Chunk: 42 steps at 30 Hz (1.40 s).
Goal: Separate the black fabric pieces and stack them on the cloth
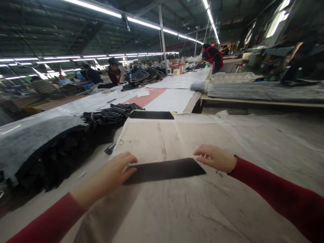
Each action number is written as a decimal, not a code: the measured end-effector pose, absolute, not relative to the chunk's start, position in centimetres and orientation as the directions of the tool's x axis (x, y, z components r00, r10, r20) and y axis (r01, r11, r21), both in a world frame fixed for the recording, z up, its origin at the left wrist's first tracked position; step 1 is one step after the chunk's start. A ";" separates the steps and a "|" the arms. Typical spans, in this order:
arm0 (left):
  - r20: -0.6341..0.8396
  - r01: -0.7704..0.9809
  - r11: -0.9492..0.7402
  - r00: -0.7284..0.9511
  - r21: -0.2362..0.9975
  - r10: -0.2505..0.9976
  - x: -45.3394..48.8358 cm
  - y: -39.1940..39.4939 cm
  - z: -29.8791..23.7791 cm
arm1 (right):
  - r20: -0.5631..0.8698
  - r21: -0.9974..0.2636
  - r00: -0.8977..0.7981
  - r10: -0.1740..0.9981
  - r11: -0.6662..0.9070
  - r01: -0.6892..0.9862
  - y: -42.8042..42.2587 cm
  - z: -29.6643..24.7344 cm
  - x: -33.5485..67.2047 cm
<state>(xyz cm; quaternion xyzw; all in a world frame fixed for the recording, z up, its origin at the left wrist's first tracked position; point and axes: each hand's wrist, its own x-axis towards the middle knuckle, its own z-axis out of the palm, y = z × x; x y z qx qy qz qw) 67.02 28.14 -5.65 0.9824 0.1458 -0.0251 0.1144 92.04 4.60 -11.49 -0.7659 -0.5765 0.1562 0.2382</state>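
Note:
A flat strip of black fabric (pixel 165 170) lies crosswise on the pale, stained cloth-covered table in front of me. Over its left end is my left hand (pixel 117 168), thumb and fingers apart; whether the thumb touches the strip I cannot tell. My right hand (pixel 214 158) hovers just beyond the strip's right end, fingers loosely curled and apart, with nothing in them. Another black fabric piece (pixel 152 115) lies at the far edge of this table cover.
A long heap of black fabric pieces (pixel 73 141) runs along the left. Behind it stretches a white-topped table (pixel 177 101) with dark stacked pieces (pixel 145 76). Grey layered material (pixel 253 91) lies at the back right. A person in a red apron (pixel 214 57) bends over the far table.

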 end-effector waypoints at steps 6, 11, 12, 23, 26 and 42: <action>-0.134 0.360 -0.897 0.932 0.257 0.335 66.6 27.6 -7.4 | 0.048 -0.534 0.313 0.949 -0.240 0.810 4.0 -12.6 89.8; -0.139 0.354 -0.904 0.934 0.242 0.328 66.9 27.7 -7.7 | 0.004 -0.511 0.319 0.948 -0.272 0.815 5.1 -12.9 89.6; -0.135 0.344 -0.909 0.938 0.234 0.320 66.9 27.5 -7.7 | 0.005 -0.518 0.317 0.949 -0.268 0.812 5.2 -13.0 89.6; -0.100 0.426 -0.837 0.903 0.343 0.418 65.7 26.3 -7.6 | 0.148 -0.632 0.231 0.962 -0.088 0.770 2.0 -13.1 87.8; -0.159 0.463 -0.746 0.882 0.479 0.444 64.6 26.5 -7.3 | 0.119 -0.677 0.169 0.978 -0.044 0.735 0.9 -12.6 88.1; -0.121 0.675 -0.615 0.707 0.409 0.696 64.6 25.5 -8.6 | -0.069 -0.512 0.517 0.853 -0.475 0.716 3.2 -14.4 88.5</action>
